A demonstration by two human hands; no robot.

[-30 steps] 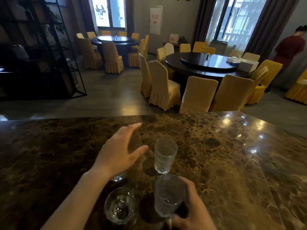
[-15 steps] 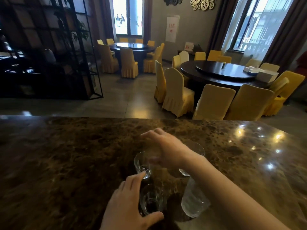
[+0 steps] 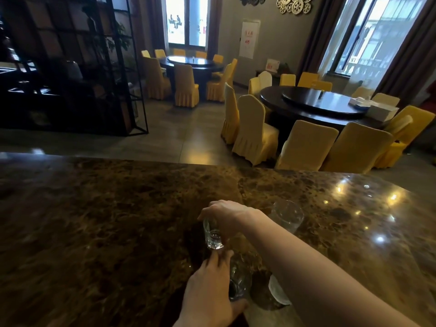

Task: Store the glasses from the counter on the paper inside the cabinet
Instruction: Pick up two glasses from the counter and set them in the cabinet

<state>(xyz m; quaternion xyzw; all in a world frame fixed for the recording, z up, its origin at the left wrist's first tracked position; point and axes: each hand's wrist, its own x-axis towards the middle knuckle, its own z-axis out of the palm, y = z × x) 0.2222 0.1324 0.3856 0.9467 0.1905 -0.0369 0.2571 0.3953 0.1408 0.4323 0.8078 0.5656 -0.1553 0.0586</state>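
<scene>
The right hand (image 3: 226, 214) reaches in from the lower right of the frame, and its grip is closed from above around the top of a small glass (image 3: 213, 234). That small glass sits low in the middle of the frame, and I cannot tell if its bottom touches the bench (image 3: 94, 220) or is just above it. The left hand (image 3: 208, 293) comes up from the bottom middle. Its grip is wrapped around the side of a round glass (image 3: 238, 283) that sits just below the small one. The fingertips (image 3: 219, 257) of the left hand are right under the small glass.

A tall glass (image 3: 286, 215) stands just to the right of the right wrist. Another glass (image 3: 277, 292) peeks out from under the right forearm, near the bottom of the frame; most of it is hidden.

All four glasses are close together on the dark brown stone bench. Lights shine on the bench at the right side.

Past the bench, in the upper right, is a big round table (image 3: 316, 106) with yellow chairs (image 3: 304, 147) around it. A black shelf (image 3: 70, 64) stands in the upper left.
</scene>
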